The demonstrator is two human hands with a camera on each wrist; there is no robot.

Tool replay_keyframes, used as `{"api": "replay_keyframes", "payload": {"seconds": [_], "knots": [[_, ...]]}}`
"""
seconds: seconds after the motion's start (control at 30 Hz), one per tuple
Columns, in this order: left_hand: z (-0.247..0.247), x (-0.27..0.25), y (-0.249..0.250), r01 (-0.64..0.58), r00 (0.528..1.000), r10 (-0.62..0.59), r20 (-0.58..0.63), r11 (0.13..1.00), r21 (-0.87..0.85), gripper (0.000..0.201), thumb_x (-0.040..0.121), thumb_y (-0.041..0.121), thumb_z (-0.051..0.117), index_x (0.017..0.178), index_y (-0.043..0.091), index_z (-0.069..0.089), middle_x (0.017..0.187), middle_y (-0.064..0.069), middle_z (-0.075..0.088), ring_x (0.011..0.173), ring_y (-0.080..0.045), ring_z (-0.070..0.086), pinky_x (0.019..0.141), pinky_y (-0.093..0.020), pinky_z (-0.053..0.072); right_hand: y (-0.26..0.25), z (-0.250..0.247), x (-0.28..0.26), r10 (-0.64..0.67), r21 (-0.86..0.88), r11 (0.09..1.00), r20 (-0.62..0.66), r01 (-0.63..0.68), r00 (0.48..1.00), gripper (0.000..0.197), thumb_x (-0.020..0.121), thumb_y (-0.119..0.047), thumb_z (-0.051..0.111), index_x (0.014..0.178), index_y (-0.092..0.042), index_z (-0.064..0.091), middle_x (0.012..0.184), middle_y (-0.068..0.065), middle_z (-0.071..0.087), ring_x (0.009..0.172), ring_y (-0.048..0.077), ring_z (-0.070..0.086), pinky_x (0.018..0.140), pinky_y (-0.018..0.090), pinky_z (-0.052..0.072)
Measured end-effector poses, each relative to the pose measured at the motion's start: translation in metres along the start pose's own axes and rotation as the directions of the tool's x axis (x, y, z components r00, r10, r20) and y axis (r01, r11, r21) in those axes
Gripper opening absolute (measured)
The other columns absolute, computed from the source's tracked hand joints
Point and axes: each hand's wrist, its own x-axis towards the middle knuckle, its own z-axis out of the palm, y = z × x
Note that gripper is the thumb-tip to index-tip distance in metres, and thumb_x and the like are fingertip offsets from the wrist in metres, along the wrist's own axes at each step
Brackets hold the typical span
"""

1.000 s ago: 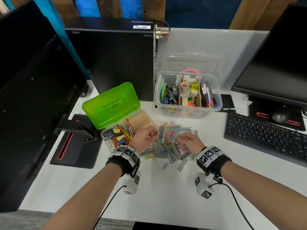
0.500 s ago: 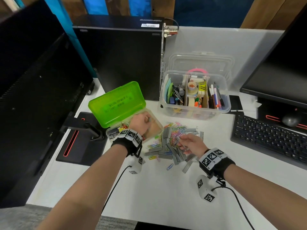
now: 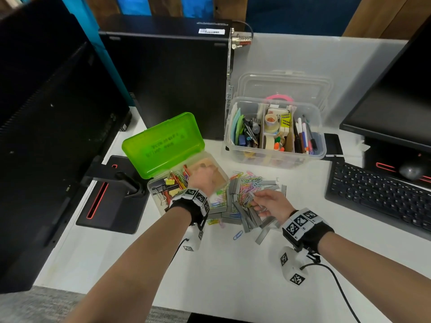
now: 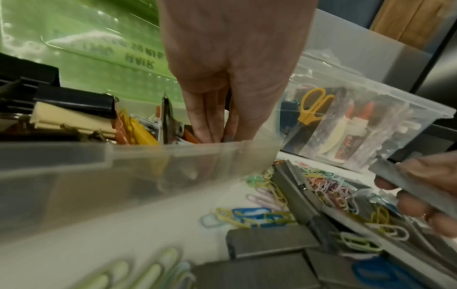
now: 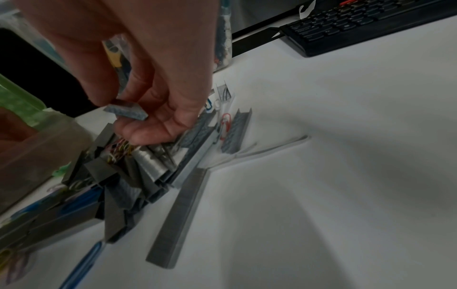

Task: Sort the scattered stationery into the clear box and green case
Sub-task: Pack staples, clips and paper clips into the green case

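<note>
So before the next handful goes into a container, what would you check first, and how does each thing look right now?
1. Green case lid open: ok.
2. Clear box lid off: ok.
3. Left hand out of the case: not ok, its fingers reach down inside.
4. Left hand emptied: cannot tell, fingertips hidden behind the case wall.
5. Right hand grips a staple strip: ok.
6. Pile of staples and paper clips left to sort: not ok, plenty remains on the desk.
</note>
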Motion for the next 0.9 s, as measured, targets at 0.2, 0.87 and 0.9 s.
{"api": "replay_keyframes", "payload": {"seconds": [0.2,0.87,0.9], "knots": [[-0.001,0.002,0.001,-0.018,1.000,0.020,-0.013,0.994,0.105,0.043,0.088,-0.001,0.047,0.129,0.011,0.050,0.125,-0.017,0.047,0.103,-0.033,0.058,0.085,-0.035,0.051,-0.001,0.000,0.005,0.010,0.004,1.000,-0.004,-0.010,1.000,0.017,0.092,-0.003,0.057,0.109,-0.004,0.058,0.081,0.006,0.065,0.066,0.013,0.057,0.052,0.018,0.050],[-0.011,-0.005,-0.047,-0.243,0.967,0.249,0.042,0.868,0.432,0.041,0.089,0.018,0.059,0.121,0.044,0.057,0.120,0.000,0.039,0.120,-0.022,0.035,0.110,-0.045,0.019,-0.001,0.000,0.009,-0.015,-0.040,0.999,0.046,0.017,0.999,0.016,0.093,-0.008,0.057,0.109,-0.009,0.059,0.085,0.005,0.066,0.070,0.015,0.060,0.059,0.023,0.052],[-0.011,-0.004,-0.047,-0.248,0.966,0.253,0.046,0.865,0.436,0.044,0.088,0.014,0.058,0.121,0.043,0.057,0.121,0.000,0.038,0.122,-0.022,0.035,0.111,-0.046,0.017,-0.001,0.000,0.009,-0.016,-0.044,0.999,0.046,0.018,0.999,0.016,0.093,-0.009,0.057,0.109,-0.009,0.059,0.085,0.004,0.066,0.071,0.015,0.060,0.059,0.023,0.052]]}}
